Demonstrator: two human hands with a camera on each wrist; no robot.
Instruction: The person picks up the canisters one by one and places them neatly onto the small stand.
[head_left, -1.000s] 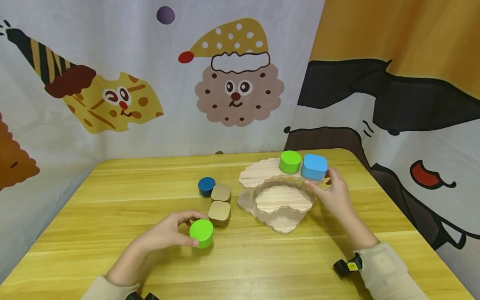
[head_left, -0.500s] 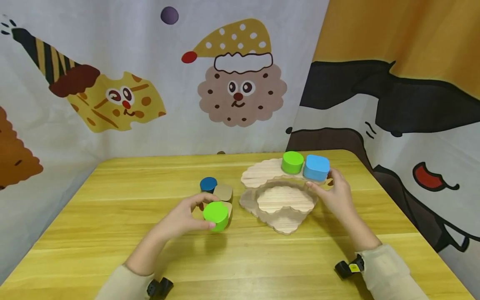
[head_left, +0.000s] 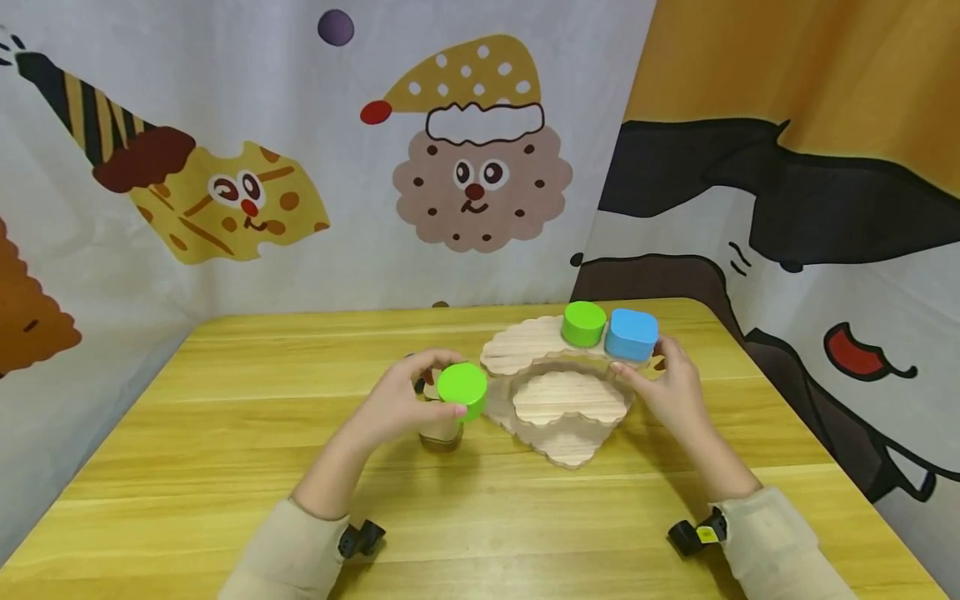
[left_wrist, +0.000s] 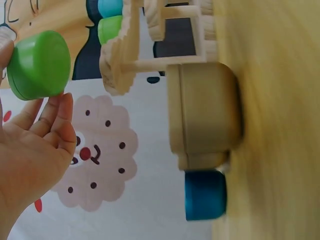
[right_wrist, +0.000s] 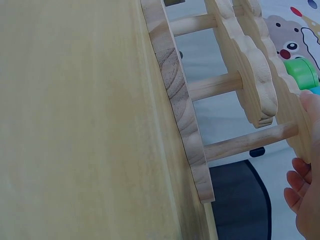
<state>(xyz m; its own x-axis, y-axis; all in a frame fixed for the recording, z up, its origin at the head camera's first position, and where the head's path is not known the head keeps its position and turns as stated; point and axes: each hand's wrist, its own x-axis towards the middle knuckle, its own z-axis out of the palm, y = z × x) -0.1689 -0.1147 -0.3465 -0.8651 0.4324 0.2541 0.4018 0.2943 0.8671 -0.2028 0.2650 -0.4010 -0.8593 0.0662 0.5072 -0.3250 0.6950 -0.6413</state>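
Observation:
In my left hand (head_left: 396, 402) is a green round tin (head_left: 462, 387), pinched between thumb and fingers and held above the table. Below it stand gold square tins (left_wrist: 210, 110), one behind the other; a dark blue round tin (left_wrist: 206, 195) beyond them is mostly covered by the hand in the head view. My right hand (head_left: 673, 390) grips the right end of a tiered wooden stand (head_left: 517, 348), thumb on the top board and fingers beneath, as the right wrist view shows. On that top board sit another green round tin (head_left: 583, 324) and a light blue square tin (head_left: 632, 334).
The stand's lower boards (head_left: 572, 398) have scalloped edges and are joined by round posts (right_wrist: 215, 86). A yellow wood-grain table (head_left: 510, 533) lies under everything. Behind it hangs a printed cartoon curtain (head_left: 300, 275).
My left hand has lifted the green round tin and carried it right and away from me, over the gold tins towards the stand. The right hand stays on the stand.

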